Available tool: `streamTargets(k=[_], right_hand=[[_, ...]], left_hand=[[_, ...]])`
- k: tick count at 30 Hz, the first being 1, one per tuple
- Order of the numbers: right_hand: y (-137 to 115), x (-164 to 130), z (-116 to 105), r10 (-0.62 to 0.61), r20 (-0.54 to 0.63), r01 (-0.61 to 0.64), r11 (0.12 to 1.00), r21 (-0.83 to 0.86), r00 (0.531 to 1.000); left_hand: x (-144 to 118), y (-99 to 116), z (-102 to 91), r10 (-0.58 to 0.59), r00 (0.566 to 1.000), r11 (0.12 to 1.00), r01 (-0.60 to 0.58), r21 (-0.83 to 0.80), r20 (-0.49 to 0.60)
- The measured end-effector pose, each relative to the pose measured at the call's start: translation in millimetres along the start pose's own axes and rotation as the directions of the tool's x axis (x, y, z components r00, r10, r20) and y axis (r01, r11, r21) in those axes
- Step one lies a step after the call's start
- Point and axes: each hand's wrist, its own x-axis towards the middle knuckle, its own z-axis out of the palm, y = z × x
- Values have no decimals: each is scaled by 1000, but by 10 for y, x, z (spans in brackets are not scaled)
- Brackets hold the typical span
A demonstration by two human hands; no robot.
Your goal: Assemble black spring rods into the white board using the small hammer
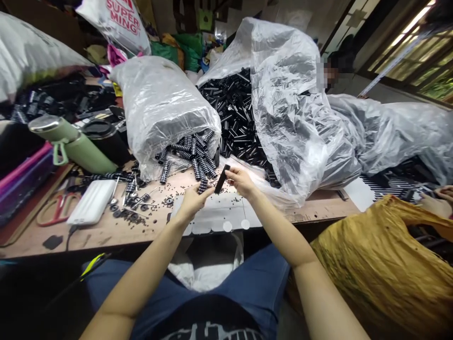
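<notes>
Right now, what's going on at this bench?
A seated person holds a ridged black piece in the left hand and a smooth black tube in the right hand, the two nearly meeting. Behind them, clear plastic bags spill similar black parts onto the wooden table. A co-worker in yellow sits alongside.

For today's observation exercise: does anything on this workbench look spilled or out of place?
Yes. Ribbed black parts have spilled from the open plastic bag onto the table, and tiny black bits lie scattered near the left hand.

Daylight from the windows at upper right glares off clear plastic bags; wide-angle distortion bends the edges, and the lower foreground sinks into shadow.
</notes>
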Motion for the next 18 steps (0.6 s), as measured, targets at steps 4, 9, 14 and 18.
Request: streamTargets(k=[4,9,14,18], right_hand=[[-41,-466,296,218,19,-211,917,340,976],[-51,-758,405,528,392,-658,589,470,753],[14,-842,509,505,448,-674,512,533,738],[100,-864,521,489,446,-662,572,485,750]], left_hand=[[-65,-90,92,65,998,994,-67,91,23],[-186,-310,30,534,839,691,-504,517,105],[-255,-475,-1,563,807,568,-536,624,181],[-252,-577,-46,533,820,485,-499,718,209]])
